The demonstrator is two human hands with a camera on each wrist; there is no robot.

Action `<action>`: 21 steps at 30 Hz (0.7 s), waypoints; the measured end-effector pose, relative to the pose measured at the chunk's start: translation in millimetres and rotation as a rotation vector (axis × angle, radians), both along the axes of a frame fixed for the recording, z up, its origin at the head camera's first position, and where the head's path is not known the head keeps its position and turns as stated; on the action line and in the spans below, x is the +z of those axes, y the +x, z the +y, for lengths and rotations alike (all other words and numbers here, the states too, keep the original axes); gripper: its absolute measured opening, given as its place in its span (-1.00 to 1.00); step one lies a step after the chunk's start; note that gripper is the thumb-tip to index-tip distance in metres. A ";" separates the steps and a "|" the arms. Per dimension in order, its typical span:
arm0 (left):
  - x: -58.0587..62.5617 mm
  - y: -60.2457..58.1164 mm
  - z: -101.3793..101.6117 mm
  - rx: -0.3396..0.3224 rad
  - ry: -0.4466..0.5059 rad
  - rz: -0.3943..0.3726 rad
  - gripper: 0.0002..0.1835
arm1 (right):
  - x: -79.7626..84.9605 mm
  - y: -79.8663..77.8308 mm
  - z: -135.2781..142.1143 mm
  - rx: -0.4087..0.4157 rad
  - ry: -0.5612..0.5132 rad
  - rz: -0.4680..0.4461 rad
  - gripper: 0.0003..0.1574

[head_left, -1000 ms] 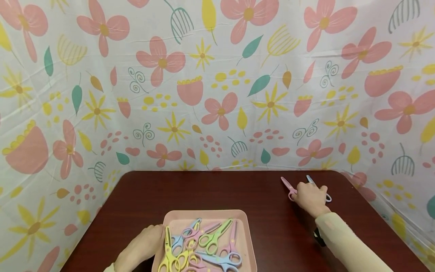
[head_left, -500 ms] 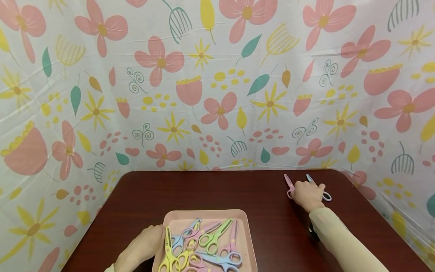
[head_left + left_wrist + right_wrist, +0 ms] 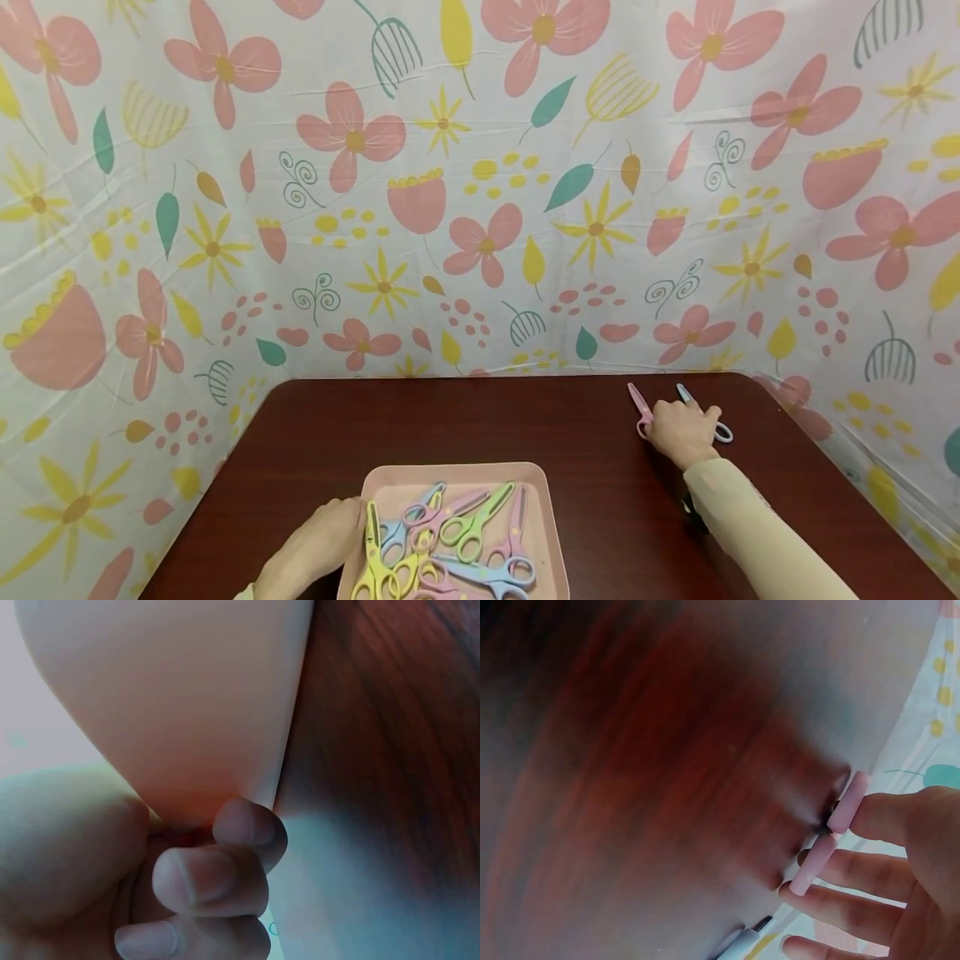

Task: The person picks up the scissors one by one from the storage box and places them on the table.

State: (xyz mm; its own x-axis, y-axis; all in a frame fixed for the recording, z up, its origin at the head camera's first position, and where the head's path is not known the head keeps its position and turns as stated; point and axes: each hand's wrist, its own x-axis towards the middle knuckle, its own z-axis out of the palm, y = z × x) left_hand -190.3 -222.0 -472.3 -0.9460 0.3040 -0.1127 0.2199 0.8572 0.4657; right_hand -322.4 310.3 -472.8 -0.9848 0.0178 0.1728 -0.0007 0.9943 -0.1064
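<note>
My right hand (image 3: 682,433) is at the far right of the table, pinching the handles of pink scissors (image 3: 637,402). In the right wrist view, the thumb is on one pink handle loop (image 3: 849,802) and fingertips are at the other. Blue scissors (image 3: 723,432) lie just right of them, partly hidden behind the hand, blades pointing away. At the front, my left hand (image 3: 318,537) grips the left wall of a pale pink tray (image 3: 465,473). The left wrist view shows the tray wall (image 3: 187,712) between thumb and curled fingers.
Inside the tray lies a heap of scissors, among them yellow scissors (image 3: 371,554) against the left wall and green scissors (image 3: 472,527). The dark wooden table (image 3: 450,417) ends at a flowered curtain (image 3: 480,208) at the back and sides.
The pink scissors have turned and shifted slightly right, so their blades point more straight away and sit closer to the blue pair. My left hand stays on the tray.
</note>
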 end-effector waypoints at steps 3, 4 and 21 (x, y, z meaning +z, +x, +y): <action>0.0 0.2 0.5 0.005 -0.010 0.008 -0.73 | -0.1 1.0 -1.1 0.004 0.001 0.003 -0.70; 0.1 0.3 0.6 0.005 -0.013 0.014 -0.73 | 0.0 1.2 -1.5 0.003 0.001 0.005 -0.68; 1.5 0.9 0.3 -0.046 -0.027 0.028 -0.70 | 22.5 6.1 3.9 0.006 -0.175 -0.012 -0.55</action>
State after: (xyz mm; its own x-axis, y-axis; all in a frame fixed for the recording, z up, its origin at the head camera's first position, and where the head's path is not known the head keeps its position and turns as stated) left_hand -189.4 -221.7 -470.7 -0.9341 0.3442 -0.0950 0.2720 0.8583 0.4351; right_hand -316.3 314.2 -450.3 -0.9870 0.0409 0.1555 -0.0039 0.9607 -0.2776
